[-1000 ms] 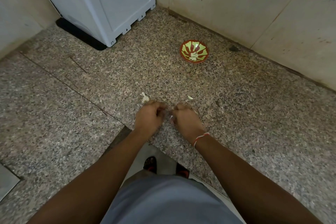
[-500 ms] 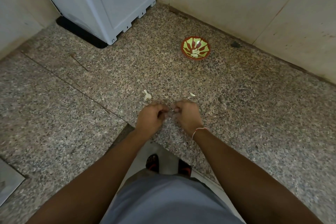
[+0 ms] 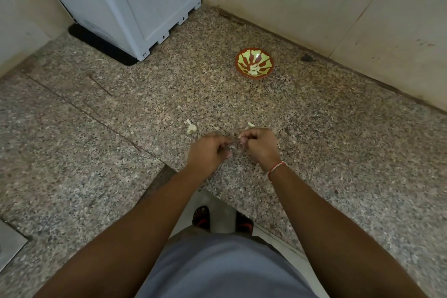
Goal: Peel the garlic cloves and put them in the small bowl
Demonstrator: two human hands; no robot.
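1. A bit of garlic (image 3: 191, 127) lies on the table (image 3: 338, 152), just left of the hands — a bump could knock it away.
2. The left hand (image 3: 208, 152) and right hand (image 3: 260, 146) sit close, fingers curled, pinching a small clove (image 3: 233, 147) — it may slip out.
3. The small bowl (image 3: 254, 62) is far off, with peeled cloves inside.

Garlic clove (image 3: 233, 146) mostly hidden between curled fingers of left hand (image 3: 208, 152) and right hand (image 3: 260, 145); peel state unclear. Bowl (image 3: 244, 55) contents too small to count. White appliance (image 3: 125, 0) cut off at top edge.
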